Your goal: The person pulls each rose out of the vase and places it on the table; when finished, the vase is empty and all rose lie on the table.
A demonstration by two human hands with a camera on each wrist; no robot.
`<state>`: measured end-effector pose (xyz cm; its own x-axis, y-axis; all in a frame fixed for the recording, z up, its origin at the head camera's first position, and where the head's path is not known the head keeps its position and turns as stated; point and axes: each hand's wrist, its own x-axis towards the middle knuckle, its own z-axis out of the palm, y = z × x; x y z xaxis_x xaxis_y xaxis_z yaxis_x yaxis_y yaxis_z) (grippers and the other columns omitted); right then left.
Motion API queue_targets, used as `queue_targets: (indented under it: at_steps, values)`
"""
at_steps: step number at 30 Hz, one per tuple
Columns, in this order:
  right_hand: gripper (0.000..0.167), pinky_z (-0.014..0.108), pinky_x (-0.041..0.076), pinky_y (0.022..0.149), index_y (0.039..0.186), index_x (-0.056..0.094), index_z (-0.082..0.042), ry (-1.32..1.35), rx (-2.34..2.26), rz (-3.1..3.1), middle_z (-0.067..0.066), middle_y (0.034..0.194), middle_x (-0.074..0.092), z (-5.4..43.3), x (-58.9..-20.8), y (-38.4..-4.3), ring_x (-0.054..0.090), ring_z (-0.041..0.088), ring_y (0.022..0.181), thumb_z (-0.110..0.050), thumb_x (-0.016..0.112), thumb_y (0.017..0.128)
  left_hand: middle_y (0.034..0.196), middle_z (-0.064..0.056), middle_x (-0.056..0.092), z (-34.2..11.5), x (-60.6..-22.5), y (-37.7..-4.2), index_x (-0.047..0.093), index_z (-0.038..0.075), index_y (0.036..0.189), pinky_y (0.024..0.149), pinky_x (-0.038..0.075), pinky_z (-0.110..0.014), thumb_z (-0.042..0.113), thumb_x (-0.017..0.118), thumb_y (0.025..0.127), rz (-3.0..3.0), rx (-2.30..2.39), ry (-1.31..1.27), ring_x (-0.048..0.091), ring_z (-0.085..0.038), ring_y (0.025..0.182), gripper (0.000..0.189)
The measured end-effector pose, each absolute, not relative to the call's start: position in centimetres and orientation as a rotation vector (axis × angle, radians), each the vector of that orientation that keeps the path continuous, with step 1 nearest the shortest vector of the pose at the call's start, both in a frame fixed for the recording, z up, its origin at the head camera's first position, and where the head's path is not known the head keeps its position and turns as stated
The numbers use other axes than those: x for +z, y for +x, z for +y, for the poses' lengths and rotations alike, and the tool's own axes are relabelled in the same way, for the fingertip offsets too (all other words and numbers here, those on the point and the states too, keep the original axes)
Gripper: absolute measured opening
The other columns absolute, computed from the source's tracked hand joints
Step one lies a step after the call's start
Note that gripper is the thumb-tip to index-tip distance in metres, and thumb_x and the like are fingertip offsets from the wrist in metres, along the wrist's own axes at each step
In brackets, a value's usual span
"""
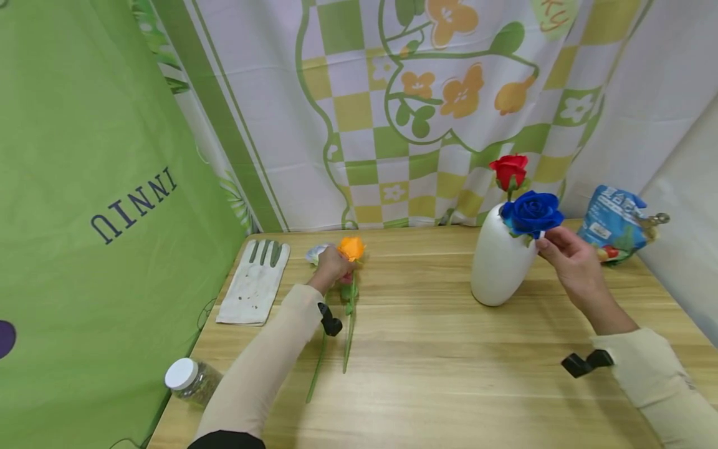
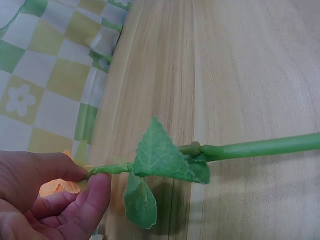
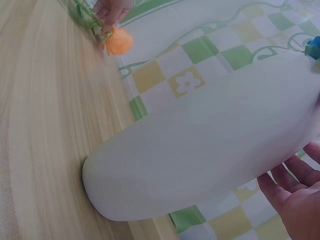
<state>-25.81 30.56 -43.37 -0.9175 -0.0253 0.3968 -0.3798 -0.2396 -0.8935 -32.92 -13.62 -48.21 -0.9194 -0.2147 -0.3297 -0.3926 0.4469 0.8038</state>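
My left hand [image 1: 332, 271] pinches the green stem [image 2: 260, 147] of an orange rose [image 1: 351, 248] just below the bloom. Beside that hand a pale flower [image 1: 315, 253] peeks out, and a pink bloom [image 1: 347, 278] is mostly covered by the fingers. To the right, a tall white vase [image 1: 499, 265] stands on the table, holding a red rose [image 1: 509, 171] and a blue rose [image 1: 533, 213]. My right hand [image 1: 580, 268] grips the vase near its rim, right under the blue bloom; in the right wrist view its fingers [image 3: 277, 182] reach the vase's side.
A folded white work glove [image 1: 249, 287] lies at the table's left edge. Nearer me is a jar with a white lid [image 1: 182, 374]. A blue bag [image 1: 608, 224] with a clip stands at the back right. A patterned curtain [image 1: 370, 112] hangs behind the table [image 1: 426, 374].
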Motion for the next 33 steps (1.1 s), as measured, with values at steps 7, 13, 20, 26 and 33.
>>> queue_targets:
  at_steps: [7,13,20,26,33]
  values:
    - [0.014,0.009,0.057,0.080,0.101,0.068,-0.011,0.474,2.239,-1.794,-0.008,0.092,0.070,30.5,-43.4,-25.8,0.065,0.000,0.087,0.000,0.060,0.096,0.058,-0.008,0.061,-13.7,-48.4,-32.9,0.058,0.000,0.079,0.056,0.064,-0.037,0.004,0.076,0.083,2.511,1.413,-0.557,0.061,-0.015,0.039,0.018]
    - [0.015,0.009,0.057,0.081,0.102,0.068,-0.011,0.468,2.249,-1.788,-0.008,0.093,0.070,30.5,-43.3,-25.7,0.066,0.000,0.088,0.000,0.060,0.096,0.055,-0.009,0.062,-14.0,-48.7,-32.6,0.063,-0.006,0.095,0.052,0.063,-0.037,0.001,0.072,0.084,2.499,1.431,-0.528,0.061,-0.016,0.038,0.017]
    - [0.022,0.009,0.056,0.083,0.106,0.069,-0.011,0.496,2.258,-1.777,-0.008,0.099,0.072,30.5,-43.4,-25.7,0.068,-0.001,0.091,0.004,0.056,0.098,0.053,-0.009,0.063,-14.3,-48.9,-32.5,0.066,-0.007,0.086,0.049,0.062,-0.035,0.004,0.071,0.085,2.512,1.401,-0.476,0.062,-0.017,0.039,0.012]
    - [0.022,0.009,0.057,0.082,0.106,0.069,-0.011,0.497,2.267,-1.756,-0.008,0.098,0.072,30.3,-43.5,-25.6,0.068,0.000,0.090,0.005,0.055,0.098,0.053,-0.009,0.063,-14.5,-48.7,-32.6,0.065,-0.006,0.089,0.050,0.062,-0.037,0.012,0.072,0.088,2.538,1.320,-0.409,0.063,-0.018,0.040,0.020]
    - [0.023,0.009,0.057,0.082,0.108,0.068,-0.010,0.494,2.273,-1.745,-0.007,0.099,0.072,30.3,-43.5,-25.7,0.068,0.000,0.091,0.005,0.055,0.098,0.058,-0.017,0.069,-15.2,-48.1,-32.9,0.068,0.000,0.072,0.038,0.051,-0.024,0.021,0.069,0.091,2.792,1.094,-0.273,0.068,-0.026,0.046,0.028]
